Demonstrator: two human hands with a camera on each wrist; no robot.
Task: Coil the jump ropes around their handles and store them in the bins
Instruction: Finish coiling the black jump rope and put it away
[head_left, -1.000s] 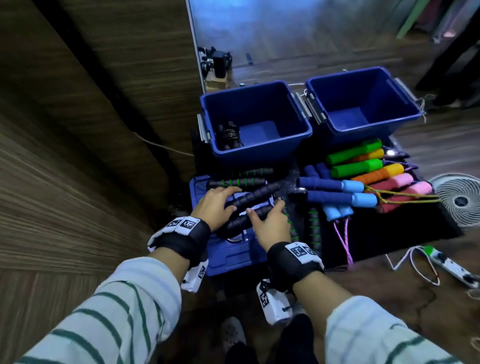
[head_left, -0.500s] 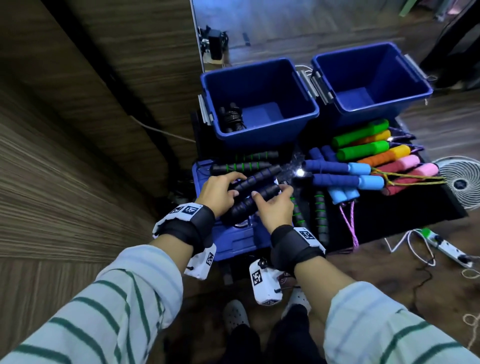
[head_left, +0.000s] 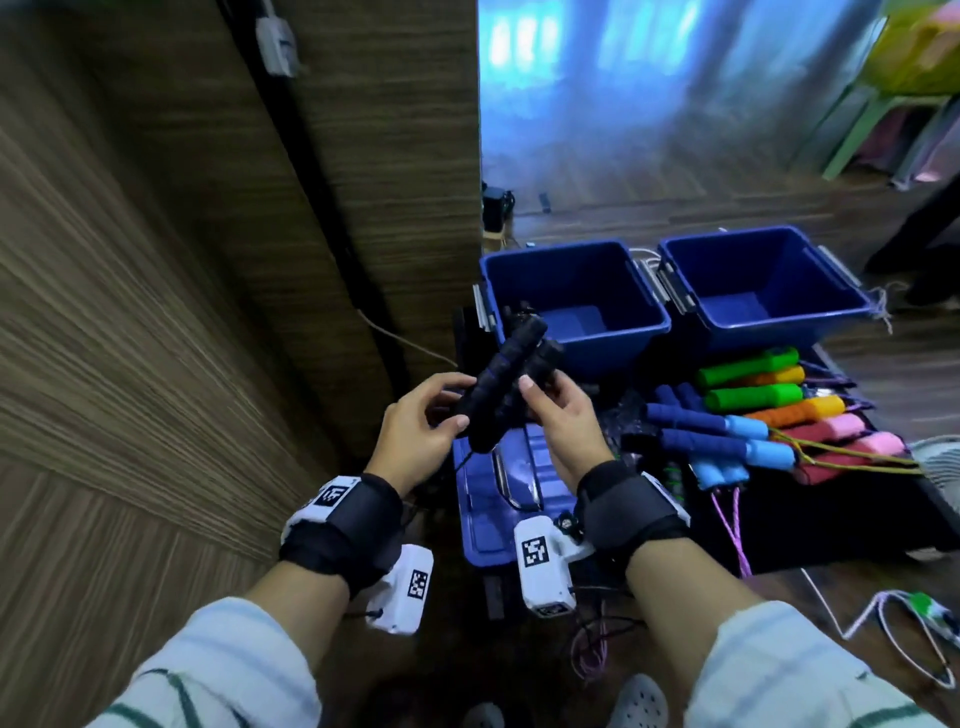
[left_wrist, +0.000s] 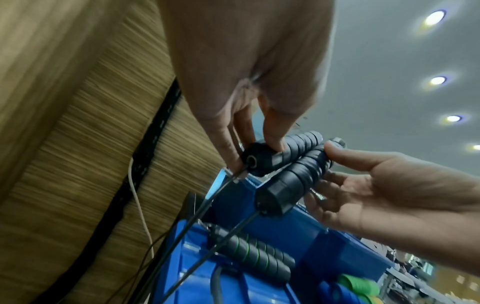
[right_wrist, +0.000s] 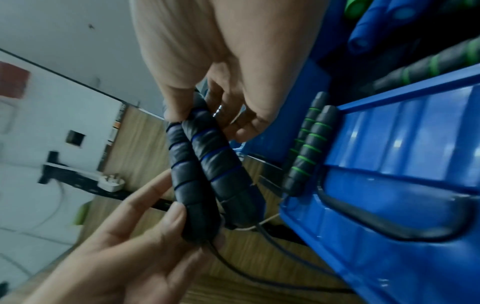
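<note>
A pair of black foam jump rope handles with blue rings (head_left: 501, 384) is held side by side above the blue lid (head_left: 493, 519). My left hand (head_left: 448, 410) pinches their lower ends (left_wrist: 255, 162), where two thin black cords (left_wrist: 207, 207) hang down uncoiled. My right hand (head_left: 543, 388) grips the upper ends (right_wrist: 205, 117). Behind stand two blue bins. The left bin (head_left: 566, 250) holds one coiled black rope (head_left: 519, 315). The right bin (head_left: 763, 236) shows only its bare floor.
Several jump ropes with blue, green, orange and pink handles (head_left: 753, 410) lie on a black mat at the right. Black handles with green rings (left_wrist: 257, 257) rest on the lid. A wood-panel wall (head_left: 182, 312) is close on the left; a fan (head_left: 943, 457) and power strip (head_left: 930, 610) are on the floor.
Both hands have lifted the black handles off the blue lid and brought them together upright in the air. The head view has tilted up.
</note>
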